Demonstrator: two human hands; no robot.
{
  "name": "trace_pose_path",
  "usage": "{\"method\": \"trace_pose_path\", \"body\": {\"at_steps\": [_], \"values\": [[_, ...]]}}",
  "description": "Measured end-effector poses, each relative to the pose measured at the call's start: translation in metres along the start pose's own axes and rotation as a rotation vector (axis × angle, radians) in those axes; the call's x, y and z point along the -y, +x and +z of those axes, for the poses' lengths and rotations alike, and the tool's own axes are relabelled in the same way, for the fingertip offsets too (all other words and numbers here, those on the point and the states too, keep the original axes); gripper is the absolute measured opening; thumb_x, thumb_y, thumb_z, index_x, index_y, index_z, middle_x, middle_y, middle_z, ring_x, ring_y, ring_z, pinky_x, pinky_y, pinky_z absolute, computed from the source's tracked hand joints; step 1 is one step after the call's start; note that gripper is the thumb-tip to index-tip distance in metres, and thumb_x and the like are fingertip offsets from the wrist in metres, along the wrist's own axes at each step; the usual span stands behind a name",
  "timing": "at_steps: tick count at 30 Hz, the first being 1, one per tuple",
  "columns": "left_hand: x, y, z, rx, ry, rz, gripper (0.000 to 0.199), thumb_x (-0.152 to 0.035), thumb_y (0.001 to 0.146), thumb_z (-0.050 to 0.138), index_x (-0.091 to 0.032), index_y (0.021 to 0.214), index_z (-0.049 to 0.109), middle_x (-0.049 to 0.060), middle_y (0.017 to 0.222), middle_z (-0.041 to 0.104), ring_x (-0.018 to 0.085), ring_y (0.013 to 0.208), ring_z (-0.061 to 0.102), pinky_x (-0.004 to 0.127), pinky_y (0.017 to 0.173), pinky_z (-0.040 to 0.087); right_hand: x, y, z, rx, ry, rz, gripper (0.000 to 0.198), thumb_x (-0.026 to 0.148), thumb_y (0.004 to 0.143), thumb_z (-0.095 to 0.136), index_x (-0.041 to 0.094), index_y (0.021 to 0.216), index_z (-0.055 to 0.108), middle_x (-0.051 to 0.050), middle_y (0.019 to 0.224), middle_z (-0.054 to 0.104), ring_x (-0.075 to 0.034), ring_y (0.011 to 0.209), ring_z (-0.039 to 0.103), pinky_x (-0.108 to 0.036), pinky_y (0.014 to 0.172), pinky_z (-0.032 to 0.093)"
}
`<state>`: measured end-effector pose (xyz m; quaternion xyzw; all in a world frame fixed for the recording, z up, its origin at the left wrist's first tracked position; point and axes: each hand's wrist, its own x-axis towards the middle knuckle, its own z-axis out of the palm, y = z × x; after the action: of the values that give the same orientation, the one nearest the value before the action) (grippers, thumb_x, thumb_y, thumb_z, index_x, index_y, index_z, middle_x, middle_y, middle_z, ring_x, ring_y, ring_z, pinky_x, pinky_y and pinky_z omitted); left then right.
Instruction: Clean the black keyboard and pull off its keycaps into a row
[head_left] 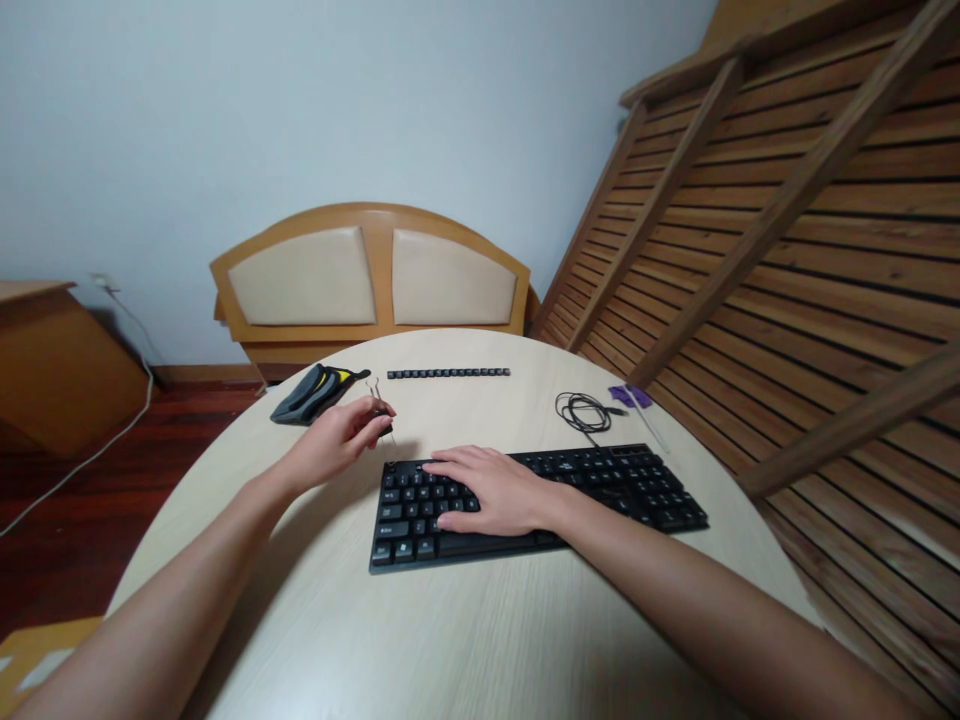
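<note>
My left hand (351, 436) is closed around a keycap puller, whose thin wire prongs (374, 388) stick up above the fingers; its dark handle is partly hidden by them. This hand hovers over the table, just beyond the top left corner of a black keyboard (409, 530). Spread flat on the left half of the keyboard lies my right hand (491, 492), fingers stretched, covering several keys. At the keyboard's top left corner a bare spot shows with no keycap. Beyond both hands, a straight row of black keycaps (448, 373) lies on the table.
A grey, black and yellow folded cloth item (313, 392) lies left on the round table (480, 640). The keyboard's coiled cable (583, 412) rests at the right, near a purple cloth (630, 397) and a thin white stick (649, 422). A slatted wooden frame (810, 260) leans at the right.
</note>
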<state>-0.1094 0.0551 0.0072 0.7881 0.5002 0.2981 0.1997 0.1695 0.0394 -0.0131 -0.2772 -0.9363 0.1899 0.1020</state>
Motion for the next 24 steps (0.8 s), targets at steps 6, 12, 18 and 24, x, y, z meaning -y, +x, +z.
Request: {"method": "trace_pose_path", "body": {"at_steps": [6, 12, 18, 24], "values": [[-0.015, -0.002, -0.001, 0.034, -0.019, 0.058, 0.039, -0.049, 0.095, 0.048, -0.016, 0.093, 0.068, 0.005, 0.078, 0.069, 0.015, 0.064, 0.059, 0.023, 0.055, 0.044, 0.010, 0.002, -0.016, 0.030, 0.022, -0.032, 0.057, 0.058, 0.091, 0.055, 0.019, 0.132, 0.059, -0.013, 0.134, 0.062, -0.029, 0.124, 0.055, -0.045, 0.106, 0.039], [-0.019, -0.003, 0.002, 0.003, -0.020, 0.126, 0.033, -0.042, 0.094, 0.052, -0.016, 0.083, 0.068, 0.002, 0.071, 0.067, 0.014, 0.062, 0.056, 0.021, 0.053, 0.041, 0.014, 0.054, -0.027, -0.183, 0.147, 0.021, 0.033, 0.043, 0.090, 0.062, 0.016, 0.109, 0.068, -0.009, 0.103, 0.073, -0.021, 0.092, 0.066, -0.031, 0.079, 0.047], [-0.014, -0.001, 0.000, -0.058, -0.103, 0.029, 0.032, -0.047, 0.090, 0.057, -0.017, 0.080, 0.058, 0.001, 0.065, 0.061, 0.013, 0.057, 0.055, 0.022, 0.050, 0.040, 0.010, 0.085, -0.006, -0.291, 0.445, 0.021, 0.008, 0.020, 0.087, 0.063, 0.017, 0.092, 0.067, 0.002, 0.072, 0.064, -0.012, 0.068, 0.058, -0.024, 0.065, 0.042], [-0.020, -0.003, -0.011, -0.017, -0.162, -0.052, 0.030, -0.048, 0.092, 0.054, -0.019, 0.086, 0.054, 0.000, 0.070, 0.062, 0.015, 0.061, 0.057, 0.025, 0.057, 0.045, 0.002, 0.082, 0.025, -0.340, 0.806, 0.010, 0.013, 0.027, 0.088, 0.062, 0.019, 0.098, 0.061, 0.003, 0.077, 0.060, -0.012, 0.069, 0.058, -0.025, 0.065, 0.047]]}}
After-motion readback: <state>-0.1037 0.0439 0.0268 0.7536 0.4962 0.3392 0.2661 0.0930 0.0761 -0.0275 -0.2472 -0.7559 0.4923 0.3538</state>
